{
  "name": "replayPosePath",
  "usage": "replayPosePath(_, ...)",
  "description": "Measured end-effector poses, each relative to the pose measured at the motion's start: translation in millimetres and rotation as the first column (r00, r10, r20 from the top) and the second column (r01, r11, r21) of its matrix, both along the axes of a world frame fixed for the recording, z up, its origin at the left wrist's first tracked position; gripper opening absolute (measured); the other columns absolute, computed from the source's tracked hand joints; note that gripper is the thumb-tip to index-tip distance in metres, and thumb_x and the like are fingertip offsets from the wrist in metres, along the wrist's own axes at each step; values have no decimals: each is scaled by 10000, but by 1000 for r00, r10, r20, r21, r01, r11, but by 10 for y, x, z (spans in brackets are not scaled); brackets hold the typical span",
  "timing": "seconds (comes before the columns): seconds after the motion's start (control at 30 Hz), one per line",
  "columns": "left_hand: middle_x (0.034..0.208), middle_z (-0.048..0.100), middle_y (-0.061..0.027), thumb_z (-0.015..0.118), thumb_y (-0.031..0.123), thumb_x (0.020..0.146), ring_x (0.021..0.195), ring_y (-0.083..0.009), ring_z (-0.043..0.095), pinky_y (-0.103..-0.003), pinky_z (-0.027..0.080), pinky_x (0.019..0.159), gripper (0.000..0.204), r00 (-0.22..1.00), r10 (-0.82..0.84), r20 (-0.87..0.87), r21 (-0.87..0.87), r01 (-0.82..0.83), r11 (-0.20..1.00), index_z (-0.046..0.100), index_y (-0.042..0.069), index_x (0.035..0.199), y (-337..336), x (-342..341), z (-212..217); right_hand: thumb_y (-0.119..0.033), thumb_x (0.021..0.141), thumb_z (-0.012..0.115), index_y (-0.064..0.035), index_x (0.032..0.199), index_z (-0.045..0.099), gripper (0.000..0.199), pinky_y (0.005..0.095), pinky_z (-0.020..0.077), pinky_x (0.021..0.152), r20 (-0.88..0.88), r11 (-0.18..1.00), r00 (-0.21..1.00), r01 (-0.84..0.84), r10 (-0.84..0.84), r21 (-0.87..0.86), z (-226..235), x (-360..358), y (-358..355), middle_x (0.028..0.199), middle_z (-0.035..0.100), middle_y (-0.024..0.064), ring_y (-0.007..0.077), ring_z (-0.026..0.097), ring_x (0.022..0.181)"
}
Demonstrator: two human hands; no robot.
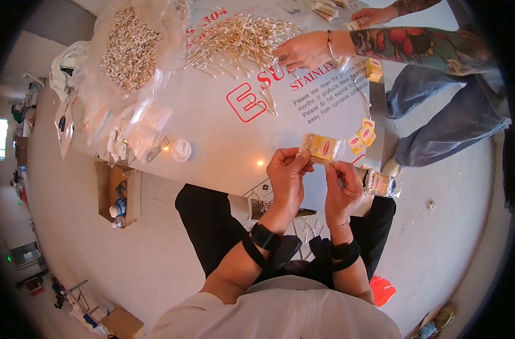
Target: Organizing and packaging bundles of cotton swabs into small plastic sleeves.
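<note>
Between my two hands, just over the near edge of the table, is a clear packet of cotton swabs (320,148) with a yellow and red label. My left hand (288,169) pinches its lower left side between thumb and fingers. My right hand (343,183) is closed at the packet's lower edge, thumb and fingertips together on the film. Beside my right hand, at the table's edge, lies a second filled packet of cotton swabs (379,183). Several small yellow label cards (363,135) lie just beyond the held packet.
A loose heap of cotton swabs (240,42) covers the far table (201,135); a co-worker's hand (308,50) reaches into it. A big clear bag of swabs (130,51) stands at the left, near a small white roll (181,150). An open cardboard box (134,195) sits below the table.
</note>
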State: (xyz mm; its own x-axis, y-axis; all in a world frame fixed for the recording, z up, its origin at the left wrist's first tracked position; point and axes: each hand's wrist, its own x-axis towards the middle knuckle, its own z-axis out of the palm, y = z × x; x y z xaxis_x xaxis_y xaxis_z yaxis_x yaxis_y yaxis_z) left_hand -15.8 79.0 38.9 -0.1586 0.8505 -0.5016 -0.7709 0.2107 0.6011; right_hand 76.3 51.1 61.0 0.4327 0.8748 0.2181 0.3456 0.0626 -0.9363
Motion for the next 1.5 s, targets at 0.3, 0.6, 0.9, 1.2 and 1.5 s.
replayPosePath(0.3,740,613,-86,638,5,800,573,-152,577,-267,485,545,128,999,23,31,16,-24,1000,541,9,884,-52,-8,19,53,741,652,-4,810,598,104,210,439,590,-5,1000,1000,2,-2,28,27,-29,-26,726,579,33,87,520,635)
replayPosePath(0.6,748,615,-95,630,-13,795,574,-161,580,-269,486,547,126,998,11,59,40,-13,999,537,6,877,-28,-39,-11,46,729,667,-2,789,595,106,219,440,583,7,999,1000,-4,4,40,2,-25,-5,721,579,41,97,520,622)
replayPosePath(0.9,757,618,-85,638,9,803,566,-157,580,-272,496,565,134,993,44,109,18,-46,999,539,6,893,-40,-27,5,51,726,669,-1,782,590,109,223,444,581,38,998,999,-9,7,59,40,-69,12,730,579,54,112,526,626)
replayPosePath(1.2,836,593,-90,621,32,822,665,-174,584,-281,508,618,158,982,49,182,-52,-40,998,512,4,934,-50,-5,108,52,735,660,-4,831,592,130,276,481,587,240,988,969,-87,55,125,200,-84,-11,795,604,100,177,590,679)
replayPosePath(1.5,889,586,-110,590,35,839,789,-202,586,-304,501,681,154,992,-113,62,129,104,986,509,-1,965,-156,-38,150,-11,746,636,21,927,566,197,377,474,588,470,937,874,-258,123,234,441,8,-139,833,577,158,312,563,677)
